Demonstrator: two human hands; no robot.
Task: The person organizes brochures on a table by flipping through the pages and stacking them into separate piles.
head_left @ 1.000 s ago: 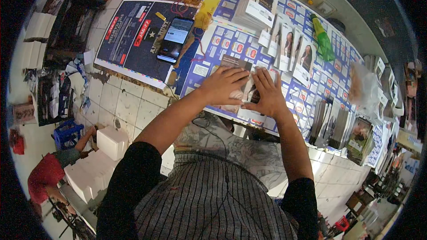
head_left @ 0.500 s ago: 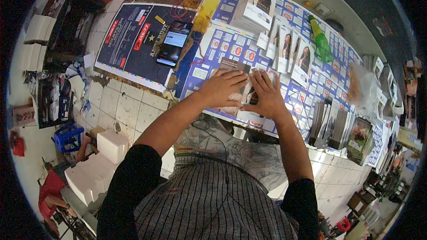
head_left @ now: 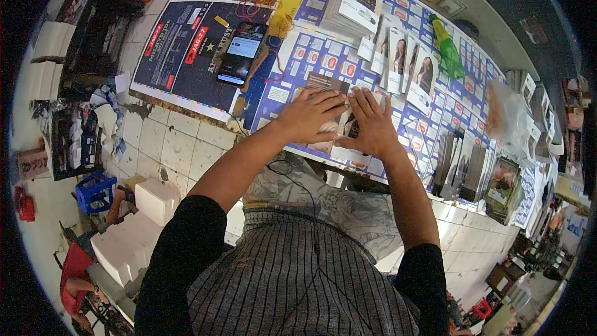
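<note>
A printed leaflet (head_left: 326, 83) with brown and photo panels lies near the table's front edge, mostly hidden under my hands. My left hand (head_left: 314, 115) rests palm down on its left part, fingers stretched toward the right. My right hand (head_left: 373, 126) presses flat on its right part, fingers pointing away from me and thumb out to the left. The two hands are close together, and neither grips anything. Beyond my right hand, several white leaflets (head_left: 396, 65) with a portrait lie fanned out. A tall stack of similar leaflets (head_left: 359, 7) stands behind them.
A phone (head_left: 240, 56) lies on a dark printed sheet (head_left: 180, 56) at left. Blue printed sheets (head_left: 298, 46) cover the table. At right are a green plastic-wrapped thing (head_left: 446, 48), a clear plastic bag (head_left: 507, 112) and leaflets on edge (head_left: 457, 165). A person in red (head_left: 76, 267) is at lower left.
My hands stay flat on the leaflet, with only a slight shift of the fingers. The whole view has moved a little, and the person in red at lower left has shifted.
</note>
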